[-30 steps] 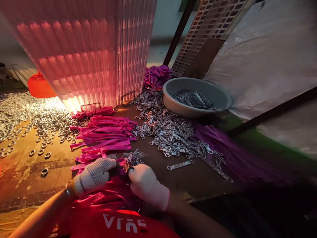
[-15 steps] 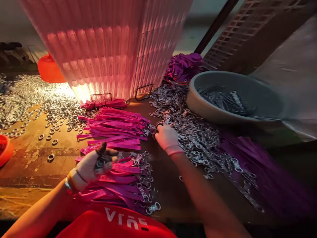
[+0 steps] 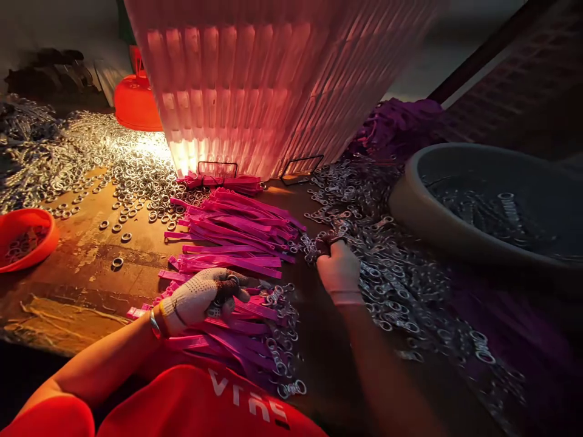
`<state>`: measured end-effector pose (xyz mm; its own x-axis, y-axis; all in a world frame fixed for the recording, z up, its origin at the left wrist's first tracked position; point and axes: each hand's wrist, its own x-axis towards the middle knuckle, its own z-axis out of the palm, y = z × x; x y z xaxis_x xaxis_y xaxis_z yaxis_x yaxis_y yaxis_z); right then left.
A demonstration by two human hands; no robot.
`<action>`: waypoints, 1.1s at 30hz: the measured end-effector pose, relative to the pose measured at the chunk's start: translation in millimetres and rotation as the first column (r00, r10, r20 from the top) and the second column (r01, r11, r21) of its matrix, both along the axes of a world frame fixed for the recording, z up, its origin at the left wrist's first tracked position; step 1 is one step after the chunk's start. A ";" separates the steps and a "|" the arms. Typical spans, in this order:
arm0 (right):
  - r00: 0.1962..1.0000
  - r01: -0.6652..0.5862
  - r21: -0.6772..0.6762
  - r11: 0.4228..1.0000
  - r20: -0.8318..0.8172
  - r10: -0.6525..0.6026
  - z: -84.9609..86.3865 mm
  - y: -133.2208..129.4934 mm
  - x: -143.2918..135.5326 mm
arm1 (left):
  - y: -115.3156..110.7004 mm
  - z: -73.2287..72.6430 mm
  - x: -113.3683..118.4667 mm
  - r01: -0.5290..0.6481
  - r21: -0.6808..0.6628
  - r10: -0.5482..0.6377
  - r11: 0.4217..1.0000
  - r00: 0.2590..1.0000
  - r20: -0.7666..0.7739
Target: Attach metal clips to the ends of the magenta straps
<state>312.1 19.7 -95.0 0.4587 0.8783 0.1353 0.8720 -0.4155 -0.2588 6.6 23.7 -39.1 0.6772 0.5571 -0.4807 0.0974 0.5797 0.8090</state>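
Note the straps point(image 3: 228, 233) in rows back from the near edge of the surface point(image 3: 146, 264), beneath and beyond the left hand point(image 3: 204, 298), left of the right hand point(image 3: 339, 270). Compare the left, half curled around metal pieces point(image 3: 214, 311), with the right, apart, fingers bent among clips point(image 3: 396, 276). Cannot discern a firm grip there.

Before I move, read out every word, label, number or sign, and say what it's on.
"VTnS", roughly: white letters on the red shirt; exact spelling uncertain.
No other readable text: none shows on the strips, rings or basin.
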 end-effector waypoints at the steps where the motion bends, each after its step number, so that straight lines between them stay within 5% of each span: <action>1: 0.996 -0.034 0.046 0.998 -0.080 0.037 5.4 -10.6 -11.3 | -2.9 0.3 -0.7 0.006 0.030 -0.006 1.000 1.000 -0.014; 3: 0.919 -0.143 0.164 0.976 -0.344 0.192 19.7 -34.3 -40.4 | -9.8 1.3 -0.6 0.013 0.077 -0.012 0.997 1.000 -0.014; 6: 0.651 -0.285 0.320 0.903 -0.627 0.428 44.7 -67.0 -90.2 | -21.4 1.4 1.1 0.018 0.161 -0.022 0.987 1.000 0.020; 10: 0.421 -0.288 0.349 0.892 -0.790 0.445 64.6 -87.9 -134.4 | -35.0 -0.7 1.0 -0.042 0.337 0.030 0.941 0.999 0.040; 14: 0.251 -0.170 0.352 0.920 -0.888 0.386 60.3 -93.1 -149.1 | -47.1 6.2 0.7 -0.114 0.335 0.090 0.935 0.992 0.087; 19: 0.280 0.000 0.414 0.910 -0.874 0.397 43.4 -99.6 -164.3 | -60.3 11.9 4.8 -0.186 0.035 0.166 0.982 0.937 0.307; 23: 0.157 0.124 0.417 0.900 -0.904 0.397 36.5 -101.7 -170.5 | -59.3 -5.4 -0.5 -0.189 -0.311 0.303 0.931 0.876 0.375; 26: 0.092 0.243 0.399 0.884 -0.917 0.388 37.4 -102.5 -169.0 | -54.5 -22.6 -4.8 -0.149 -0.392 0.291 0.908 0.897 0.333; 30: 0.212 0.195 0.404 0.894 -0.907 0.363 43.3 -104.4 -167.1 | -51.7 -30.2 -1.1 -0.167 -0.495 0.331 0.853 0.906 0.264; 33: 0.323 0.128 0.422 0.897 -0.873 0.365 46.6 -105.8 -167.6 | -52.7 -22.1 3.8 -0.252 -0.417 0.379 0.873 0.889 0.256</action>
